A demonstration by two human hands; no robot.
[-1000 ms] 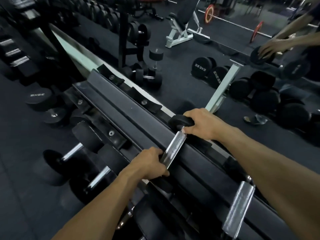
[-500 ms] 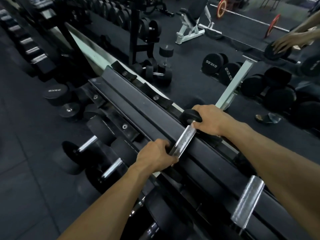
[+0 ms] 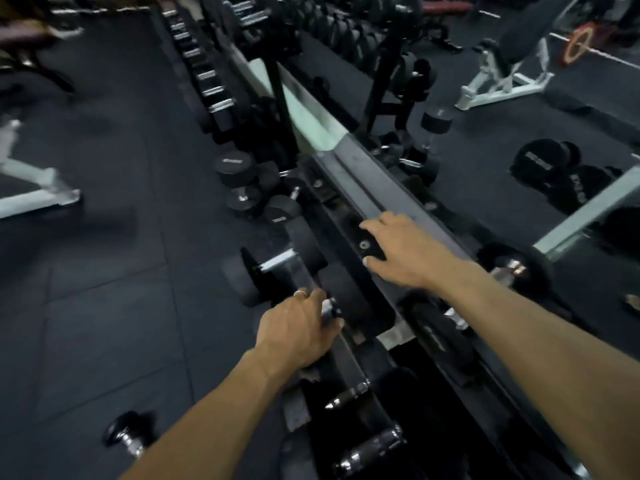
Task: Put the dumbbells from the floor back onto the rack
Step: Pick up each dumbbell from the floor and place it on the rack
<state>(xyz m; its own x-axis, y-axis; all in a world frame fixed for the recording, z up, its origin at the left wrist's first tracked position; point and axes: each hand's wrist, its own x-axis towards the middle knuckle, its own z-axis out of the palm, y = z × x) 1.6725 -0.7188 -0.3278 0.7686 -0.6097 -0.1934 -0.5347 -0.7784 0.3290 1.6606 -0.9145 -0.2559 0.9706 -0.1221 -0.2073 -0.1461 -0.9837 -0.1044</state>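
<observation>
At the near end of the long black steel dumbbell rack (image 3: 349,171), the left hand (image 3: 298,332) reaches down to the lower tier, its fingers (image 3: 320,296) at the chrome handle of a black rubber-headed dumbbell (image 3: 341,299) lying there; blur hides whether they grip it, so I cannot tell. The right hand (image 3: 403,252) lies flat and released on the grey top rail.

The risk, as I judge it: fingers caught between neighbouring heads on the crowded tier, or a dumbbell rolling off a cradle if seated badly. One small black dumbbell with a chrome handle (image 3: 126,436) lies on the dark rubber-tiled floor (image 3: 104,271) at lower left, easy to trip on while leaning in. More dumbbells stand on the floor beyond the rack, near a white-framed bench (image 3: 505,81).
</observation>
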